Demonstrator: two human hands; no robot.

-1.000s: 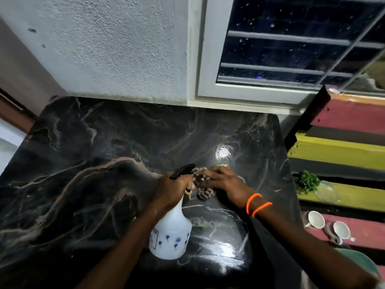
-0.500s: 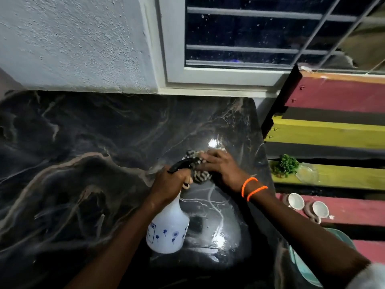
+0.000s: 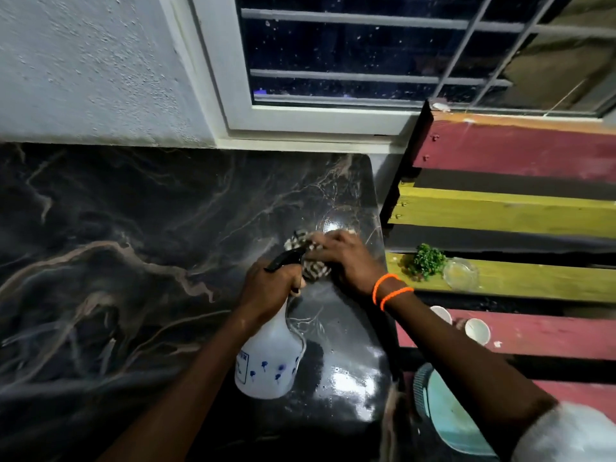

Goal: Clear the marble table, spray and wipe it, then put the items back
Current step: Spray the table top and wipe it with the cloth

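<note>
The black marble table (image 3: 133,245) fills the left and middle, with a wet glossy patch near its right edge. My left hand (image 3: 266,288) grips the neck of a white spray bottle (image 3: 270,365) with blue flower prints and a black trigger, held above the table. My right hand (image 3: 346,261), with two orange bands at the wrist, presses a black-and-white patterned cloth (image 3: 310,261) onto the marble close to the right edge, just beyond the bottle's nozzle.
Right of the table stands a slatted bench (image 3: 516,211) in red and yellow. On it are a small green plant (image 3: 428,260), a glass dish (image 3: 461,273) and two white cups (image 3: 476,330). A teal plate (image 3: 443,415) lies low right. A barred window (image 3: 366,51) is behind.
My right hand has slid the cloth away from me and toward the table's right edge. My left hand followed with the bottle. My view has turned to the right.
</note>
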